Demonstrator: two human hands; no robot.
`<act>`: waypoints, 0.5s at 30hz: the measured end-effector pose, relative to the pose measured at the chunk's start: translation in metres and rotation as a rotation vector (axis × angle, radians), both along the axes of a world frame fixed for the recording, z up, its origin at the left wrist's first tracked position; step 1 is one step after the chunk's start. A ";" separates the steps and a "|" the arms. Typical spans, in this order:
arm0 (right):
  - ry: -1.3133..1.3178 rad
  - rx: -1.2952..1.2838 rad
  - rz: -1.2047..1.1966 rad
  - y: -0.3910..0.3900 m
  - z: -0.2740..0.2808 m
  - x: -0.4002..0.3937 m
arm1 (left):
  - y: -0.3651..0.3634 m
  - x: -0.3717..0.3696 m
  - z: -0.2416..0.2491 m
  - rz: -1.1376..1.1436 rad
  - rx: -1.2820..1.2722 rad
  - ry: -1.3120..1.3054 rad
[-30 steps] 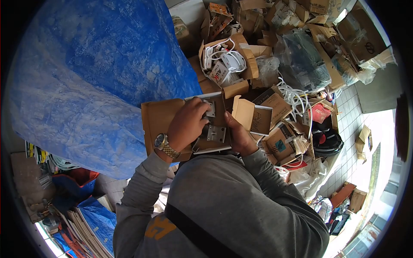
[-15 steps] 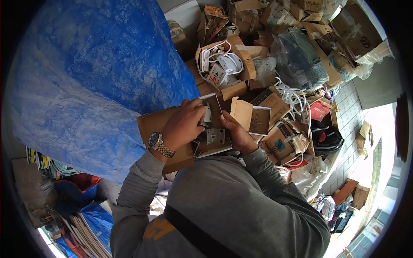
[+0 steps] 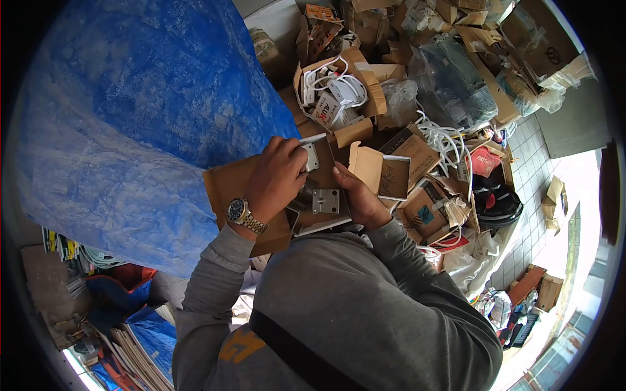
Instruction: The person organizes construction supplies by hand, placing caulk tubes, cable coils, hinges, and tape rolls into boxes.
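My left hand [image 3: 277, 176], with a watch [image 3: 238, 211] on its wrist, reaches into an open cardboard box [image 3: 251, 240]. Its fingers are closed on the edge of a metal plate with holes [image 3: 312, 158]. A second metal plate with holes [image 3: 325, 201] lies in the box below it. At the box's right wall, my right hand [image 3: 362, 199] grips the side, thumb on the rim and fingers hidden underneath. Close to the right hand sits a small open box [image 3: 394, 178] containing several screws.
A large blue tarp [image 3: 150, 111] covers the left side. Beyond the hands, an open carton [image 3: 368, 81] holds white cable and fittings. White cable [image 3: 443, 143], a plastic-wrapped item [image 3: 453, 81], a red pouch [image 3: 486, 161] and a black bag [image 3: 499, 203] crowd the right.
My left hand has shifted slightly up, and the plate in its fingers now shows more of its face and holes. My right hand stays on the box side.
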State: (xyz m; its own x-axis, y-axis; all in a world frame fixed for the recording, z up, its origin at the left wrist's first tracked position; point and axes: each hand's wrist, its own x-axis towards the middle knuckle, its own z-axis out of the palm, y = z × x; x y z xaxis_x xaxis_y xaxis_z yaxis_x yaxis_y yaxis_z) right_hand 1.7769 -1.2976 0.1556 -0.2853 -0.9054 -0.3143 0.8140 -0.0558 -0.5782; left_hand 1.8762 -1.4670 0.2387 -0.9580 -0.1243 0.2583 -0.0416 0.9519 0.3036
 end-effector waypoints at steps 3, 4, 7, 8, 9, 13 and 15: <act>-0.025 -0.048 0.030 0.000 -0.006 0.001 | -0.002 0.000 0.001 -0.019 0.044 -0.060; -0.024 -0.037 0.032 -0.001 -0.007 0.000 | -0.004 0.001 -0.002 0.008 0.134 -0.077; -0.111 -0.018 0.042 -0.001 -0.013 0.002 | -0.008 0.003 0.004 0.092 0.278 -0.009; -0.115 -0.015 0.040 0.000 -0.012 0.002 | -0.010 0.003 0.010 0.154 0.327 0.084; -0.115 -0.007 0.049 0.001 -0.008 0.001 | -0.010 0.004 0.018 0.154 0.329 0.083; -0.083 -0.053 0.036 -0.002 -0.004 0.002 | -0.015 0.009 0.044 0.241 0.452 0.094; -0.096 -0.050 0.032 -0.002 -0.006 0.002 | -0.012 0.014 0.045 0.204 0.419 0.085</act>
State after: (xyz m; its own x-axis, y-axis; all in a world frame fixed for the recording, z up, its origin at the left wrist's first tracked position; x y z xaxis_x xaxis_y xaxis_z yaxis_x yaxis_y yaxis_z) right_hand 1.7789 -1.3001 0.1495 -0.2266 -0.9289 -0.2928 0.8675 -0.0558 -0.4943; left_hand 1.8902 -1.4794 0.2841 -0.8809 -0.4179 0.2221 -0.1736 0.7219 0.6698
